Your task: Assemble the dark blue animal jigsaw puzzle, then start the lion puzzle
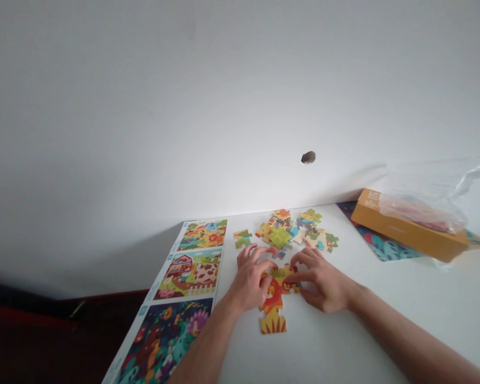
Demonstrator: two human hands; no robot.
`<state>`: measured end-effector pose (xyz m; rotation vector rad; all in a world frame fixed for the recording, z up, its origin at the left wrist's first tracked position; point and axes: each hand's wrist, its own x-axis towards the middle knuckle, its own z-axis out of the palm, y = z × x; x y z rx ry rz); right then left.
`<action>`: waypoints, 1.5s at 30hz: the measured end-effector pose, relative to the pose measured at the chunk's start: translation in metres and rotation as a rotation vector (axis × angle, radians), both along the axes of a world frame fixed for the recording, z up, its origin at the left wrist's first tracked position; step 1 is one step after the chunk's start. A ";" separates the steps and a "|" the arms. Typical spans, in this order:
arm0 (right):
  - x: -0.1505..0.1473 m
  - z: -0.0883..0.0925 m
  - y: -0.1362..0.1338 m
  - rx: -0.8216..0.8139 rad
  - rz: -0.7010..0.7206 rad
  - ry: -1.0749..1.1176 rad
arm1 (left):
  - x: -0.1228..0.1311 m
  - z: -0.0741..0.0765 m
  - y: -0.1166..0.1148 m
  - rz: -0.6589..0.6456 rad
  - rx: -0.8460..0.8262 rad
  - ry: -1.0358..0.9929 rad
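A white wall [152,112] with a small dark hole [308,157] rises behind a white table [356,330]. Along the table's left edge lies a long printed sheet [188,274] showing three colourful scenes, with a red barn in the middle one. At the far right, an orange box [408,229] sits partly on a dark printed poster [378,234], with a clear plastic bag [426,205] lying over the box. Near the centre of the table, a joined section of jigsaw puzzle [274,298] with a lion on it lies flat, between the left hand [250,278] and the right hand [320,280]. Both hands are partly open, their bent fingers reaching onto the upper part of the section from either side; whether they are gripping it, I cannot tell. Just beyond them is a heap of loose puzzle pieces [292,229], and one small joined pair of pieces [242,238] lies apart, to its left.
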<state>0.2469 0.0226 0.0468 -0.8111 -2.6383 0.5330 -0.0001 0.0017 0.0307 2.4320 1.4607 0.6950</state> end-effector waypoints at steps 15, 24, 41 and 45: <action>0.000 0.001 0.001 0.019 0.018 -0.010 | 0.000 0.002 -0.001 -0.013 0.003 -0.002; 0.000 0.001 0.000 0.057 0.006 0.016 | 0.001 0.001 -0.001 -0.008 0.005 -0.009; -0.002 -0.007 0.003 0.001 -0.059 0.081 | 0.004 -0.001 -0.001 -0.040 0.023 -0.021; -0.016 0.004 -0.013 -0.049 0.096 -0.004 | 0.004 -0.003 0.001 -0.034 0.009 -0.004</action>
